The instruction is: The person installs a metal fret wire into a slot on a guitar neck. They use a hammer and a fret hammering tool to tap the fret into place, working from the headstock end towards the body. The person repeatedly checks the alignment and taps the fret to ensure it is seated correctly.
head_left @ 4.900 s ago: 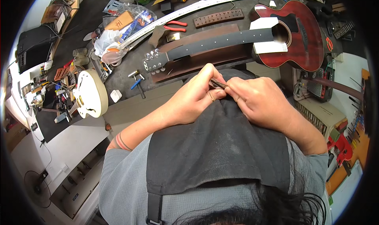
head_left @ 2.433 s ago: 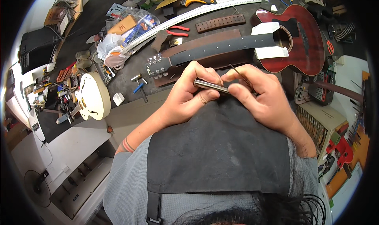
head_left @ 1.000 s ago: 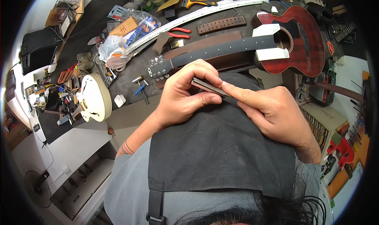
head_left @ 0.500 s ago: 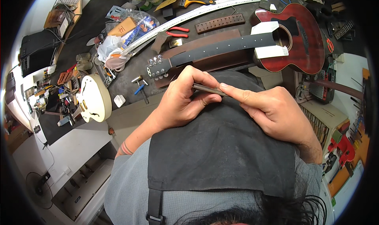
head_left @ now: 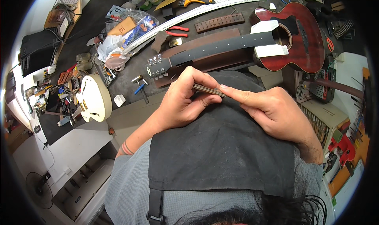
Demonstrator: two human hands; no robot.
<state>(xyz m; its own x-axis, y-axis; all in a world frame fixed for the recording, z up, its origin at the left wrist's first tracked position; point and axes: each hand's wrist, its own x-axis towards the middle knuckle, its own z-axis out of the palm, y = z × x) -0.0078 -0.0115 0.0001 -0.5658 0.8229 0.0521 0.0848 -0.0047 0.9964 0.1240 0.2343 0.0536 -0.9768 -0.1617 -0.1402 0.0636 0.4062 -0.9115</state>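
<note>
Had a slim metal tool (head_left: 207, 90) pinched in the left hand (head_left: 179, 100), with a narrow grip, thumb on the near side and curled fingers on the far side. Held it over the black apron (head_left: 221, 150), right between both hands. Could see thin layers along the edge, but couldn't make out the full shape with so much covered by fingers.

Had the right hand (head_left: 272, 106) in close too, index finger stretched out with the tip at the tool's right end, other fingers folded under. Couldn't tell whether gripping anything with those.

As for what changed: had a thin dark piece sticking up from the right hand a couple of seconds back, and a shinier side of the tool showing. Couldn't spot that piece anymore. Took that to mean handling the layers as one bundle again, at a guess. Barely shifted anything over the last half second.

Touched nothing on the surface (head_left: 136, 67). Just beyond both hands, saw a guitar neck (head_left: 221, 48) leading to a red guitar (head_left: 314, 53) past the right hand. Off beyond the left hand, spotted a blue-handled hammer (head_left: 139, 89).
</note>
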